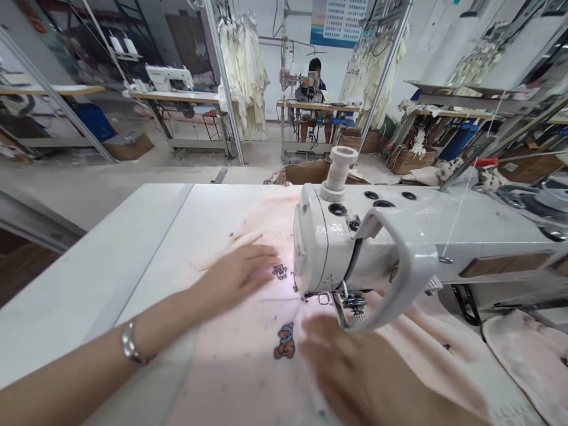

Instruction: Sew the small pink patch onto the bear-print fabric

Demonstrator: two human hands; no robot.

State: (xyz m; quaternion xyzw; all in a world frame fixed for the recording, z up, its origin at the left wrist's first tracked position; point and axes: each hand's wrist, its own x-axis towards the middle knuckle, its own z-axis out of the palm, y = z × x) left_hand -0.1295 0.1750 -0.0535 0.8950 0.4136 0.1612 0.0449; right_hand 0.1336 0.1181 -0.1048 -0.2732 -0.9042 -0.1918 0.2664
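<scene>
A pale pink fabric (pixel 239 361) with printed brown bears lies across the white table and runs under the head of a white sewing machine (pixel 317 236). My left hand (pixel 242 269) rests on the fabric left of the machine head, its fingers stretched out flat toward a small bear print. On that wrist is a silver bracelet (pixel 129 343). Close in front of the needle area, my right hand (pixel 341 361) is over the fabric, smeared by motion. Its fingers are partly hidden behind the machine's curved white guard (pixel 412 260), and their grip does not show.
Another pink fabric piece (pixel 528 355) lies at the right. Behind the table stands a cardboard box (pixel 310 173). Farther back, a person (pixel 314 83) sits at another machine, between hanging cream garments (pixel 248 71). A thread runs down to the machine arm.
</scene>
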